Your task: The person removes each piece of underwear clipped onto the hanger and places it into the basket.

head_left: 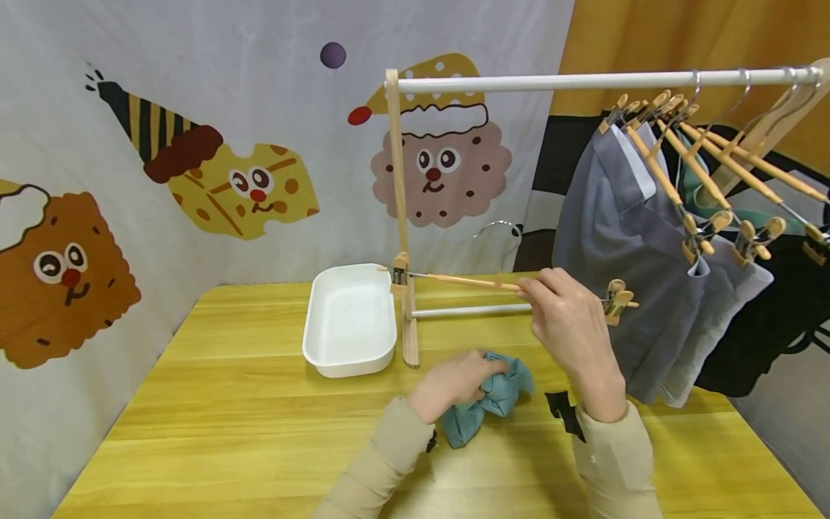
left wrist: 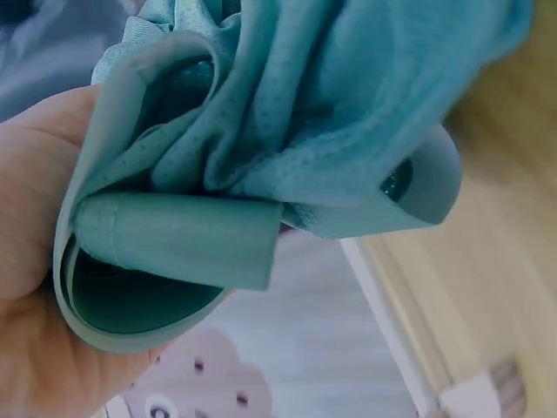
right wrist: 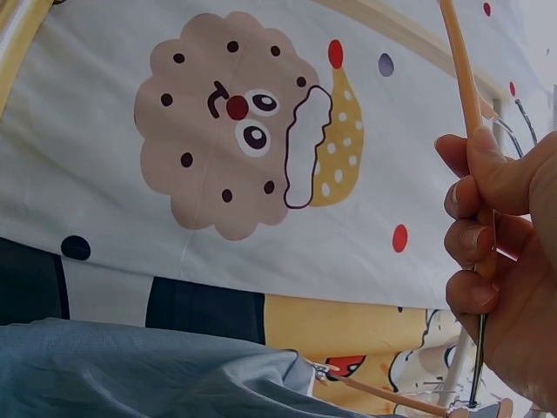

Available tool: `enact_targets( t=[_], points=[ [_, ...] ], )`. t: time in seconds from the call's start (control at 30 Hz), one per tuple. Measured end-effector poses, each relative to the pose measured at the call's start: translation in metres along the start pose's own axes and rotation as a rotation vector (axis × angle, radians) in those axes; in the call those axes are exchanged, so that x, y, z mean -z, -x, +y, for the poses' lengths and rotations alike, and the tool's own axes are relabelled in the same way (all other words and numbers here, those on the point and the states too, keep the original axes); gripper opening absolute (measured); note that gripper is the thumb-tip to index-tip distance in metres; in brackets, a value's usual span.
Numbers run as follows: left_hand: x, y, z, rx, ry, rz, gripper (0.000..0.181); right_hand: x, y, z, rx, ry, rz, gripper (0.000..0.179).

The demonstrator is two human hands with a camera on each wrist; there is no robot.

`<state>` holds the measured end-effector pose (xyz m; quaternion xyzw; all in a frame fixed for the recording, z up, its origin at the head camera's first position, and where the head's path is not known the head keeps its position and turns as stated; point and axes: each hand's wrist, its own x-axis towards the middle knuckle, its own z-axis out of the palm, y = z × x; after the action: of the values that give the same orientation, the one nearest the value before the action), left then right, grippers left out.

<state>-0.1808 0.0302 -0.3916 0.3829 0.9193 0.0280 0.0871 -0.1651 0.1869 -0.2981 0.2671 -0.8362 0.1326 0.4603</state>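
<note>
1. White tub (head_left: 350,317) sits furthest left on the wood-grain table (head_left: 227,404) in my head feed; I see down to its pale floor, and its right edge is just beside the rack's wooden upright (head_left: 397,166).
2. Next comes the left hand (head_left: 457,383), blurred from above, its fingers bent over a teal garment (head_left: 504,395) and gripping it. My left wrist feed shows the palm against the bunched folds, which hide the fingertips.
3. That teal garment lies under and to the right of the left hand, well apart from the right one. It is so crumpled that I cannot make out its shape, nor tell how much of it touches the table.
4. Beyond the garment, the wooden hanger (head_left: 473,282) runs from a left clip (head_left: 400,274), seen in front of the upright, to a right clip (head_left: 617,301); part of its bar is hidden by the right hand.
5. The right hand (head_left: 573,324) has its fingers curled round that bar, thumb against it.
6. Furthest right, grey and black clothes (head_left: 603,202) hang from the white rail (head_left: 551,82), overlapping too much for me to count.
</note>
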Motion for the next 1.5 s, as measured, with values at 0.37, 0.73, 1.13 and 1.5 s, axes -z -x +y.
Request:
enact_targets(
  t=[0.37,0.73,1.13,1.5],
  points=[
    [0.035,0.044,-0.057,0.026,0.126,0.305,0.044,0.007,0.001,0.001,-0.034,0.007,-0.013,0.009],
    [0.058,0.085,-0.118,0.257,0.187,0.508,0.041,0.008,0.001,0.004,-0.026,0.017,0.014,0.006],
    [0.045,0.083,-0.167,0.56,0.218,0.526,0.046,0.009,0.001,0.006,-0.026,0.021,0.018,0.007],
    [0.026,0.075,-0.179,0.654,0.228,0.551,0.046,0.01,0.002,0.006,-0.022,0.035,0.005,0.008]
  ],
)
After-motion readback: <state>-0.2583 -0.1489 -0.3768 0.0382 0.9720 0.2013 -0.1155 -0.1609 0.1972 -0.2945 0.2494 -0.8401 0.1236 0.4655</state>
